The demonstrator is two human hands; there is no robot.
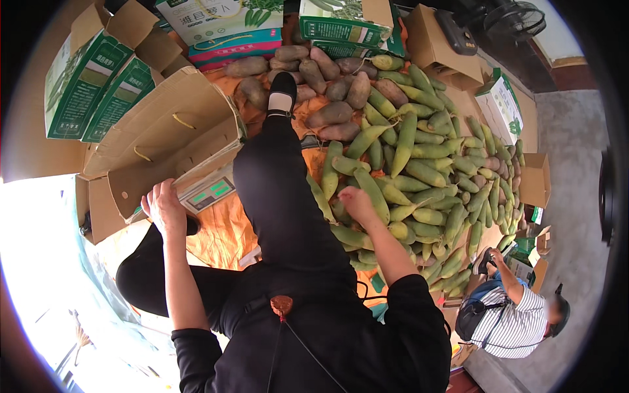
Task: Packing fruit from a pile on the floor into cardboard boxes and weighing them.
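Observation:
My left hand point(165, 208) grips the near edge of an open cardboard box point(164, 141), its fingers bent over the rim. The box has yellow cord handles and rests beside or partly on a scale point(208, 192) with a lit green display. My right hand point(358, 204) is closed, with curled fingers, at the left side of the radish heap. A long green radish point(372, 194) lies right against it. Whatever these fingers hold is hidden. More green radishes point(429, 173) spread to the right, and reddish-brown tubers point(331, 114) lie at the far side.
Green-and-white cartons point(88, 92) stand at the far left, with more printed boxes point(223, 19) at the back. An orange sheet point(219, 226) covers the floor around my legs. A black fan point(514, 23) stands back right. Another person in a striped shirt point(517, 321) sits lower right.

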